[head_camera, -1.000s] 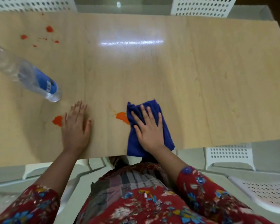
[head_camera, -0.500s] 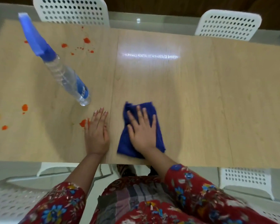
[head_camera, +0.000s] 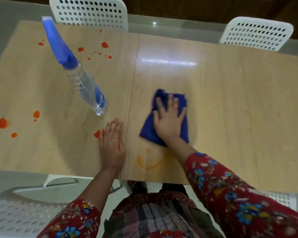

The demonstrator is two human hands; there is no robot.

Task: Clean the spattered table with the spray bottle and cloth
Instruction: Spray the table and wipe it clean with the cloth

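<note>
on table (head_camera: 230, 103): right grip (head_camera: 169, 122) flat, pressing cloth (head_camera: 149, 131); left grip (head_camera: 111, 145) flat.

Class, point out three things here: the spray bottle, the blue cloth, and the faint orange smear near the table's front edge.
spray bottle (head_camera: 81, 83), head view, its clear body.
blue cloth (head_camera: 148, 129), head view, its uncovered lower-left corner.
orange smear (head_camera: 139, 162), head view, its curved left edge.

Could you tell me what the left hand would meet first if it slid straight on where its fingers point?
Probably the spray bottle, whose base stands ahead and slightly left of the left hand; the little-finger side might only clip it. Otherwise only bare table shows to the far edge.
</note>
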